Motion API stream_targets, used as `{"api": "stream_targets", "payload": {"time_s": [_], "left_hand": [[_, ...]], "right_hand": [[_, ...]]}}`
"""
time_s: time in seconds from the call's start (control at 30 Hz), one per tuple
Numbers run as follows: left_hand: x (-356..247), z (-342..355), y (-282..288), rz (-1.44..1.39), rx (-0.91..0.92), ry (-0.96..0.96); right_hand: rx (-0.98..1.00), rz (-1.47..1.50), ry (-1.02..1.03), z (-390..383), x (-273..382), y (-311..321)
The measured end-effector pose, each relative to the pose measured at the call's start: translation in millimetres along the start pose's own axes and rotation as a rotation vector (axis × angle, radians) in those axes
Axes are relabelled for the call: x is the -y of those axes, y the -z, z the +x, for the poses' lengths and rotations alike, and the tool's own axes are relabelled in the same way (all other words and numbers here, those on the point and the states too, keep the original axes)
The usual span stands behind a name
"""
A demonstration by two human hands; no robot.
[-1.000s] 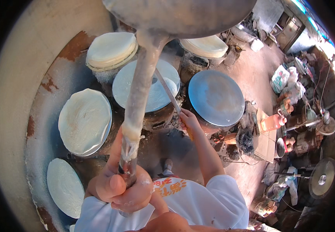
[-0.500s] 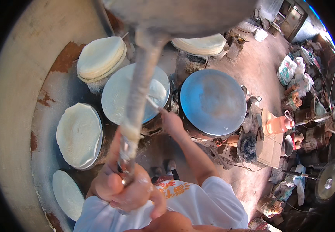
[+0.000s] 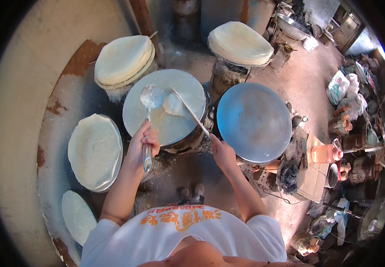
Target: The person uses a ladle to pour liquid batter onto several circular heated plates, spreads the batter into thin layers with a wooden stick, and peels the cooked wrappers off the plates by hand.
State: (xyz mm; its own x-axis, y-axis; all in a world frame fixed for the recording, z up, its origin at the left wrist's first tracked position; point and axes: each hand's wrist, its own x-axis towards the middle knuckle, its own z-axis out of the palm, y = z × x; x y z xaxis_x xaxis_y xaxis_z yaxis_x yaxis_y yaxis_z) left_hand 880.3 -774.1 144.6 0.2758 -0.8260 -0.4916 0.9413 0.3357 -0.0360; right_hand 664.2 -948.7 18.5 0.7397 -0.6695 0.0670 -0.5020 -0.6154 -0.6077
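My left hand [image 3: 144,139] is closed round the handle of a metal ladle [image 3: 152,96]. The ladle's whitish bowl hangs over the left round griddle [image 3: 134,120], whose surface has a pale, wet-looking coating. In my right hand [image 3: 222,153] is a thin light stick [image 3: 193,115], which slants up and left over the same griddle. Beside the stick's far part shows a pale rounded patch [image 3: 174,104]; whether it belongs to the stick or is batter, I cannot tell. A second round griddle [image 3: 254,122], greyish blue with nothing on it, stands to the right.
Two stacks of thin pale round sheets, a left stack [image 3: 123,62] and a right stack [image 3: 240,43], stand beyond the griddles. A large pale sheet [image 3: 94,151] covers a round surface at left, near another pale disc [image 3: 78,217]. A pink bottle [image 3: 326,153] stands on cardboard [image 3: 313,173] at right.
The ladle, which was raised close to the camera, is now down over the left griddle. My left hand has moved forward with it. My right hand and the stick have shifted slightly right.
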Motion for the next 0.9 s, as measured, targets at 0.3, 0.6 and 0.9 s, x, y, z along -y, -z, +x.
{"api": "stream_targets", "payload": {"time_s": [0.3,0.6,0.9], "left_hand": [[-17,30,-3,0.126,-0.032,-0.078],[47,20,37,0.459,-0.078,-0.329],[22,-32,-11,-0.517,0.333,0.17]], "right_hand": [[0.119,-0.085,0.128,21,2,10],[0.253,0.816,-0.479,-50,68,-58],[-0.117,0.524,-0.177,10,34,-21]]}}
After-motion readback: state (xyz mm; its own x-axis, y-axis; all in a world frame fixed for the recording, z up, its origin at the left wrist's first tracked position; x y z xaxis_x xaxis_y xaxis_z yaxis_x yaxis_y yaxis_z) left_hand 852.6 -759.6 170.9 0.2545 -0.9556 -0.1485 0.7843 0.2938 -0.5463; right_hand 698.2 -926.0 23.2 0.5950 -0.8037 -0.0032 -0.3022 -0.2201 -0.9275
